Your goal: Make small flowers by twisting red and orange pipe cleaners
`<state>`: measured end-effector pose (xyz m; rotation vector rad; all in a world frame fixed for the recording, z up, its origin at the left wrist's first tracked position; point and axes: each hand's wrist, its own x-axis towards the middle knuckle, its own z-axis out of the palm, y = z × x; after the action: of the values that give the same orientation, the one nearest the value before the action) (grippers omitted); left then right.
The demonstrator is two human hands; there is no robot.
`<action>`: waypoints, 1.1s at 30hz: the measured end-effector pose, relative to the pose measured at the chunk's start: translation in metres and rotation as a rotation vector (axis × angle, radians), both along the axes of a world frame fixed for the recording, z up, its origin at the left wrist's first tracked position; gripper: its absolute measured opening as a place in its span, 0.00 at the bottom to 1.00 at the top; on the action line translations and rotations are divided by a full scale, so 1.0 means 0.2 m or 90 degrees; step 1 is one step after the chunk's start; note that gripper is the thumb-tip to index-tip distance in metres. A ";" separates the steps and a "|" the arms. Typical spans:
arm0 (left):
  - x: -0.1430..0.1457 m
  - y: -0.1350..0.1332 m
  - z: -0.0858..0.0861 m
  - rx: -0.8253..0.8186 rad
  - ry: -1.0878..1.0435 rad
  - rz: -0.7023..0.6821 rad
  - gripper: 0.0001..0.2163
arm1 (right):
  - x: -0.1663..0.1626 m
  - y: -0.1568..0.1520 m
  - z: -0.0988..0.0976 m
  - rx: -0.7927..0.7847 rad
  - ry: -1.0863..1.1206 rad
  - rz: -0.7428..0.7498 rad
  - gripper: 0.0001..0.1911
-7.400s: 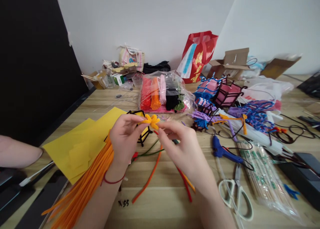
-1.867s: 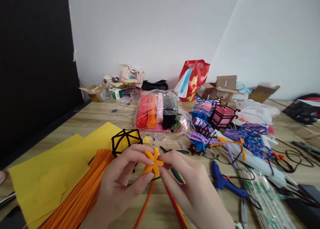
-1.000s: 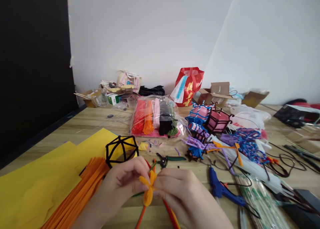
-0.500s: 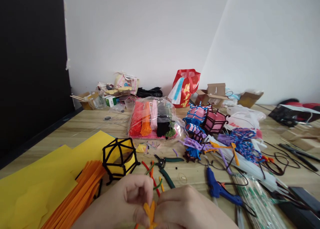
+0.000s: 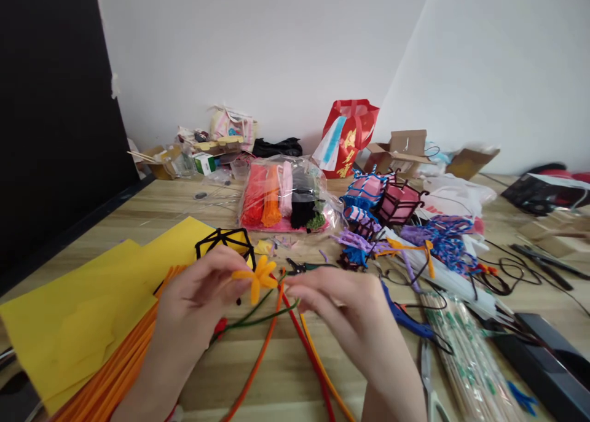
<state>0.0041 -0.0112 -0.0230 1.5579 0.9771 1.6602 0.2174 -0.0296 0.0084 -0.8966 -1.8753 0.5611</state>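
Gently, left hand (image 5: 198, 294) pinches fuzzy orange pipe-cleaner flower (image 5: 259, 277); right hand (image 5: 346, 311) hovers half-curled beside it.

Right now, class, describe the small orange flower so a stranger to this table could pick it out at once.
Start at the wooden table and find the yellow paper sheets on its left side. Just right of them, in front of the black lantern frame, the left hand pinches the flower. Unlike the straight orange pipe cleaners nearby, it is bent into petals.

Left hand (image 5: 198, 299) and right hand (image 5: 350, 311) showing bare, forearms uncovered; left wrist wearing thin red cord (image 5: 171, 413), half-cropped.
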 end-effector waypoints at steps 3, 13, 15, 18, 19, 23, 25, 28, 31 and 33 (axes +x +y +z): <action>0.01 -0.01 0.00 0.014 -0.005 0.063 0.08 | 0.02 0.00 -0.01 -0.054 0.137 -0.166 0.27; 0.04 -0.05 -0.02 0.190 0.146 0.152 0.08 | -0.01 0.12 -0.11 -0.004 0.268 -0.169 0.25; 0.03 -0.05 -0.03 0.244 0.192 0.168 0.11 | -0.03 0.11 -0.10 -0.023 0.281 -0.107 0.38; 0.02 -0.05 -0.03 0.299 0.236 0.217 0.11 | -0.07 0.09 -0.09 -0.058 0.271 -0.057 0.30; 0.03 -0.05 -0.02 0.307 0.242 0.228 0.10 | -0.09 0.08 -0.08 -0.070 0.261 -0.041 0.24; 0.04 -0.06 -0.02 0.265 0.229 0.149 0.07 | -0.14 0.06 -0.05 -0.059 0.219 0.034 0.16; 0.04 -0.07 -0.01 0.212 0.183 0.077 0.06 | -0.15 0.05 -0.04 -0.057 0.226 0.033 0.15; 0.03 -0.07 0.01 0.142 0.087 -0.005 0.05 | -0.15 0.06 -0.04 -0.097 0.282 0.037 0.11; 0.02 -0.07 0.03 0.114 0.035 -0.072 0.05 | -0.15 0.06 -0.05 -0.115 0.328 0.067 0.09; 0.02 -0.07 0.04 0.102 0.034 -0.107 0.05 | -0.15 0.06 -0.05 -0.127 0.348 0.078 0.09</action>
<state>0.0073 -0.0255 -0.0141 1.7462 0.7318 1.6192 0.1866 -0.0173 -0.0017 -0.6675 -1.3966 0.9741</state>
